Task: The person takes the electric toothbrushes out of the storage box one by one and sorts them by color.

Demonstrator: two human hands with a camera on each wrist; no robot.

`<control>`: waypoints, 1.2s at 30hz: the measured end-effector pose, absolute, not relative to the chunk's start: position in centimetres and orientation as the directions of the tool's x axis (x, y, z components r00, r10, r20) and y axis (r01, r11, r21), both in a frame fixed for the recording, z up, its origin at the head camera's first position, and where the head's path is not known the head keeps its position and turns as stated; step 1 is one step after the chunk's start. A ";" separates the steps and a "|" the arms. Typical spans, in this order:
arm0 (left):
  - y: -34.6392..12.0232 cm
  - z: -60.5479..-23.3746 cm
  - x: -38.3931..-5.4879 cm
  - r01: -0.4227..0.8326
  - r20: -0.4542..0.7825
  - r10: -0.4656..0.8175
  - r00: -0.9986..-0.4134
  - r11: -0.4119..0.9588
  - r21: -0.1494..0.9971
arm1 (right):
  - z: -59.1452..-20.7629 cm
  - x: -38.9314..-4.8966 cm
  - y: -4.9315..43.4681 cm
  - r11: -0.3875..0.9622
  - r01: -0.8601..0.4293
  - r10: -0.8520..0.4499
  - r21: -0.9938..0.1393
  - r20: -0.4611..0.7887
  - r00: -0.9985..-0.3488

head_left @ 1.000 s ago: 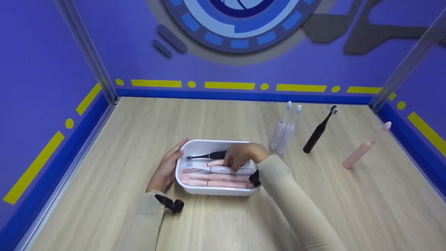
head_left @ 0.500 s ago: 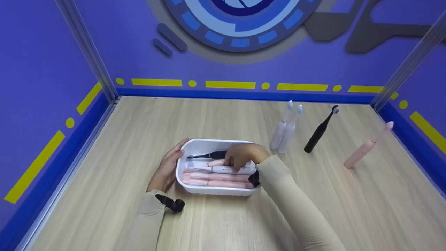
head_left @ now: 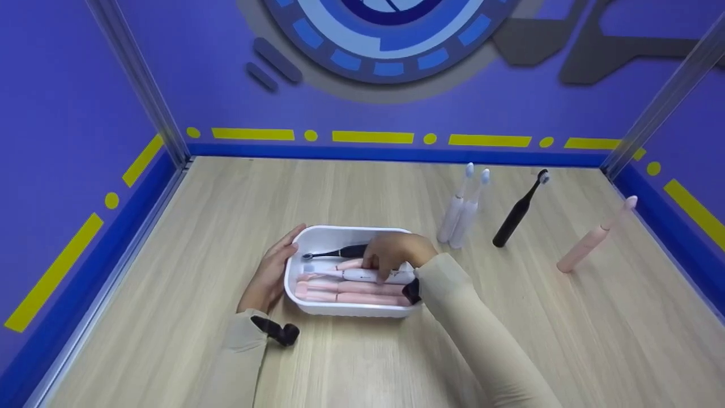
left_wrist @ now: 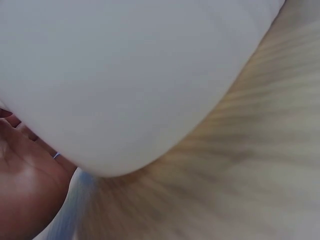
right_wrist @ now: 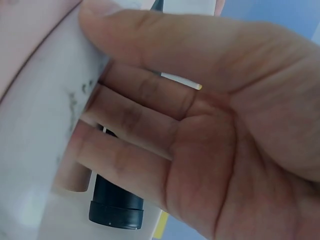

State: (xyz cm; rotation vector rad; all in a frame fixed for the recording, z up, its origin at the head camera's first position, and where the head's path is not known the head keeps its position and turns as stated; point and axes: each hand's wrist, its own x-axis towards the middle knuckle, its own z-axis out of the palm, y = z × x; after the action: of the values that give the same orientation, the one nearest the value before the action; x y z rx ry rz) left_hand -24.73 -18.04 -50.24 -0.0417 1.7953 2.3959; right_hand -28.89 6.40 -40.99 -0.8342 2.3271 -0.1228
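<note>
In the head view, a white plastic bin (head_left: 354,311) holds several electric toothbrushes lying on their sides. My left hand (head_left: 266,277) grips its left end, thumb at the rim and fingers along the outer wall; the left wrist view shows the palm (left_wrist: 32,182) beside that wall. My right hand (head_left: 396,252) reaches into the bin and pinches a white electric toothbrush (head_left: 359,275), partly covering it. Behind it lie a pink toothbrush (head_left: 349,264), mostly hidden, and a black toothbrush (head_left: 352,251). Pink toothbrushes (head_left: 368,298) lie along the bin's near side.
To the right, two white toothbrushes (head_left: 465,221) stand upright close together. A black toothbrush (head_left: 512,221) and a pink toothbrush (head_left: 583,249) stand farther right. Blue panels (head_left: 374,113) enclose the wooden table (head_left: 255,192) at the back and sides.
Hardly anything differs: both hands keep their places at the bin, and the toothbrushes lie as before. The head view shifts very slightly.
</note>
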 end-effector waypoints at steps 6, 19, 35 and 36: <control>-18.1 -50.3 -24.7 -0.128 -0.105 0.099 -0.989 -0.258 0.958 | -40.8 -28.6 6.3 0.799 -0.541 -0.584 -0.263 -0.558 -0.590; -18.1 -50.3 -24.6 -0.122 -0.098 0.100 -0.990 -0.269 0.955 | -40.8 -28.8 6.4 0.801 -0.493 -0.592 -0.340 -0.568 -0.572; -18.0 -50.2 -24.5 -0.133 -0.108 0.105 -0.989 -0.271 0.953 | -40.5 -28.6 6.7 0.757 -0.525 -0.652 -0.389 -0.501 -0.569; -18.0 -50.2 -24.5 -0.129 -0.103 0.109 -0.989 -0.273 0.953 | -40.5 -28.6 6.7 0.760 -0.516 -0.649 -0.396 -0.502 -0.572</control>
State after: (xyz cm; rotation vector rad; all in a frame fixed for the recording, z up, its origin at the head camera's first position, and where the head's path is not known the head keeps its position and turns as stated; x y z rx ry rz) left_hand -24.53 -18.04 -50.17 -0.0256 1.7957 2.3937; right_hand -28.64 6.70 -40.46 -0.8676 2.3104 -0.2707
